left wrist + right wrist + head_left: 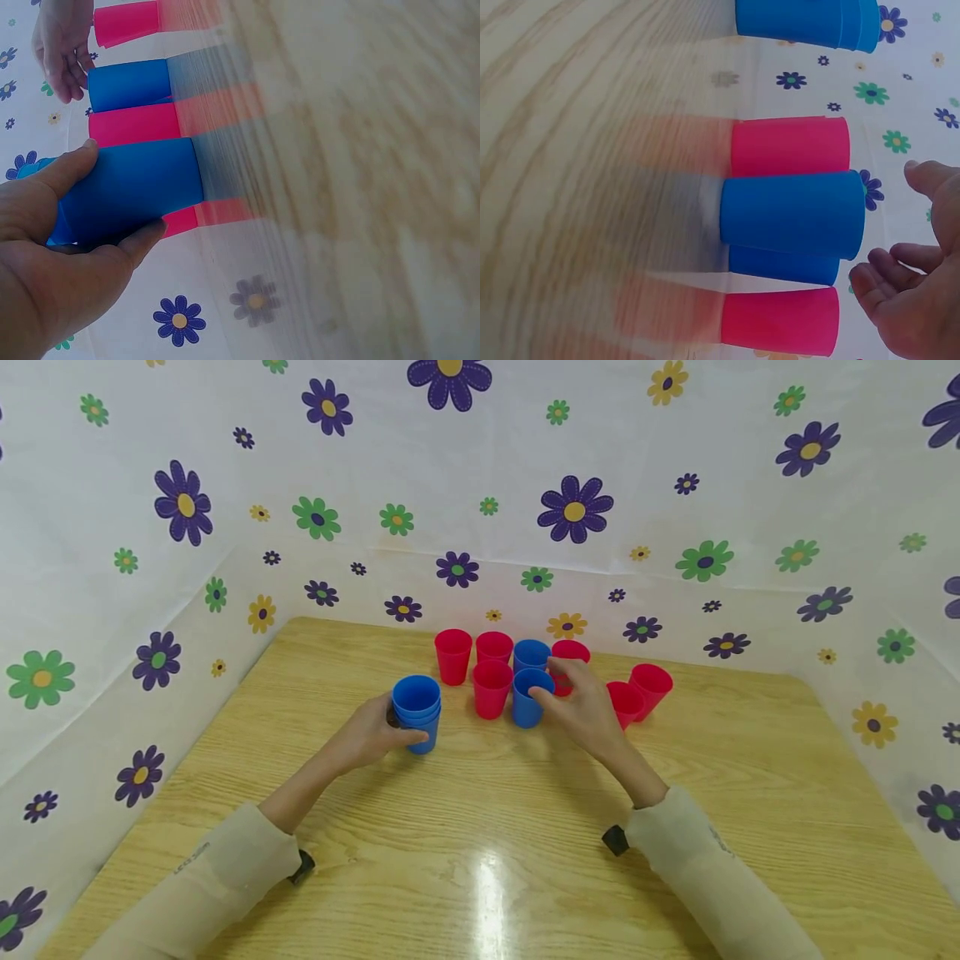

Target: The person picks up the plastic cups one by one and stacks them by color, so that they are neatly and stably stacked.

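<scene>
My left hand (372, 735) grips a nested stack of blue cups (417, 710), thumb on the near side and fingers round the far side. In the left wrist view the blue stack (135, 191) stands upright at the wooden surface. My right hand (588, 710) hovers by the rim of a single blue cup (528, 706), its thumb and fingers apart. A gap shows between that right hand (922, 292) and the blue cup (791, 214) in the right wrist view. Behind this cup stands another blue cup (532, 653), partly hidden.
Red cups stand around the blue ones: a back-left red cup (453, 660), a front red cup (492, 692) and one partly behind the right hand (570, 650). Farther right, a red cup (652, 689) leans outward beside another (624, 702). Flowered cloth (480, 535) borders the wooden table (420, 843).
</scene>
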`<action>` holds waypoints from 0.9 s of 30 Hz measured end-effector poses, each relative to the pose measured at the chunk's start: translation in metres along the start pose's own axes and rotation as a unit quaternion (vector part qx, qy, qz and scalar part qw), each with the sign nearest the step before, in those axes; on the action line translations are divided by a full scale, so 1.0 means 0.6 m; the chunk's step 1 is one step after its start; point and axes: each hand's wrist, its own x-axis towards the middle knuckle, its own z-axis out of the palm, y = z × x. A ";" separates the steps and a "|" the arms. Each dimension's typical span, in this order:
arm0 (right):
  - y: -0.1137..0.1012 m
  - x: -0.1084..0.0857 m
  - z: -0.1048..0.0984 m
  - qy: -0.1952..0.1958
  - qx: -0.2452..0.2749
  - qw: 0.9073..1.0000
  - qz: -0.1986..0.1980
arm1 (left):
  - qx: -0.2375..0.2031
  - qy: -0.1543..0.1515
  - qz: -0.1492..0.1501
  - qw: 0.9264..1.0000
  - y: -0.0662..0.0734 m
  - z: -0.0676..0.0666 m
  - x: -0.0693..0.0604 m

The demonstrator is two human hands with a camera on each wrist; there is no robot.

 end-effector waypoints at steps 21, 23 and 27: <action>0.028 -0.005 0.025 -0.039 0.005 0.996 0.077 | -0.010 0.001 -0.002 1.000 0.002 0.002 -0.002; 0.029 -0.003 0.027 -0.043 0.011 0.995 0.084 | -0.011 0.002 -0.003 1.000 0.003 0.002 -0.002; 0.030 0.000 0.031 -0.045 0.021 0.994 0.097 | -0.012 0.004 -0.004 1.000 0.004 0.002 -0.002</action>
